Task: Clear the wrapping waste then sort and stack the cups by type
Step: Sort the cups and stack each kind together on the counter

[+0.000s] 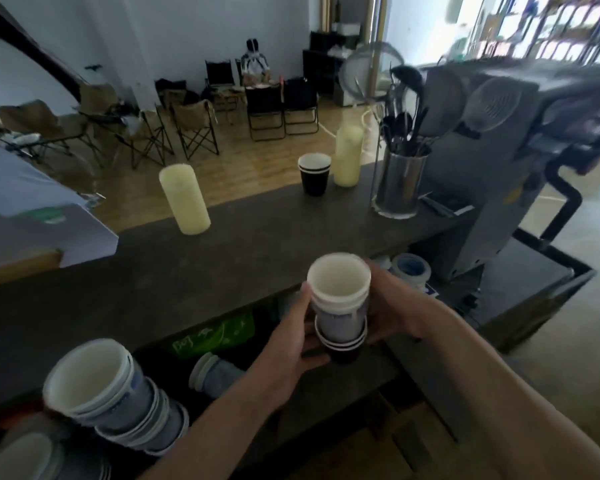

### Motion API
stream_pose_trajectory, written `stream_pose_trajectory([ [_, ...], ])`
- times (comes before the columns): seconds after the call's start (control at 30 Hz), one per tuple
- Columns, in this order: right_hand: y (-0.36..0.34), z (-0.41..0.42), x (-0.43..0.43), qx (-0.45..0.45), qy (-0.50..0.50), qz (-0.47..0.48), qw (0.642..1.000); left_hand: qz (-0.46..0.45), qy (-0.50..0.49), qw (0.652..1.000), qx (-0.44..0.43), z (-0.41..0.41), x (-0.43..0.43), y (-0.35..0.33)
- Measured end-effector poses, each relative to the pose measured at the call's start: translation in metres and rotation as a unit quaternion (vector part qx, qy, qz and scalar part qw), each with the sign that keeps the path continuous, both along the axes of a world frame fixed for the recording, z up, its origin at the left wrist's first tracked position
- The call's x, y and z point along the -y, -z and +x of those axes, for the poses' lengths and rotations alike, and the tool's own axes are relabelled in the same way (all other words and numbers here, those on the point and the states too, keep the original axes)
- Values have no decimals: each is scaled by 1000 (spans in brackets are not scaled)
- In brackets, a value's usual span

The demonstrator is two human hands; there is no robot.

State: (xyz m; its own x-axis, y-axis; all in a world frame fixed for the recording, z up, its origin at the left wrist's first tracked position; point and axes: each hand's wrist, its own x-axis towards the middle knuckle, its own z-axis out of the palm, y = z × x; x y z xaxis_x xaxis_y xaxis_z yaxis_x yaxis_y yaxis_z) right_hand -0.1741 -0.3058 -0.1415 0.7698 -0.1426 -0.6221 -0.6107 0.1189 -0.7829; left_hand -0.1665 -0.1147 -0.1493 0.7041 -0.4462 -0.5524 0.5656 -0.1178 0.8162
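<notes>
Both my hands hold a mixed stack of cups (338, 306) above the dark counter's (187, 271) near edge: white and grey-blue cups nested in dark cups at the bottom. My left hand (291, 341) grips the stack's left side and base. From the right, my right hand (392, 306) wraps round it. A stack of grey-blue cups (118, 400) leans at lower left. One grey-blue cup (212, 374) lies on its side below the counter edge. Two nested dark cups (314, 174) stand at the counter's far edge.
Two tall pale yellow stacks (186, 199) (348, 155) stand on the far side. A metal utensil holder (399, 181) and a grey machine (499, 161) fill the right. A green packet (215, 336) lies under the counter. A white box (32, 220) sits at left.
</notes>
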Motion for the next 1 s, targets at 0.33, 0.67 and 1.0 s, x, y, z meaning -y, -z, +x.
stream_pose_trajectory([
  [0.33, -148, 81, -55, 200, -19, -85, 976, -26, -26, 990, 135, 81, -40, -158],
  [0.67, -128, 157, -86, 103, 3, 9, 995, 8, -108, 988, 110, 162, -41, -141],
  [1.0, -94, 166, -63, 86, -64, 71, 992, -7, -141, 989, 34, 169, -33, -102],
])
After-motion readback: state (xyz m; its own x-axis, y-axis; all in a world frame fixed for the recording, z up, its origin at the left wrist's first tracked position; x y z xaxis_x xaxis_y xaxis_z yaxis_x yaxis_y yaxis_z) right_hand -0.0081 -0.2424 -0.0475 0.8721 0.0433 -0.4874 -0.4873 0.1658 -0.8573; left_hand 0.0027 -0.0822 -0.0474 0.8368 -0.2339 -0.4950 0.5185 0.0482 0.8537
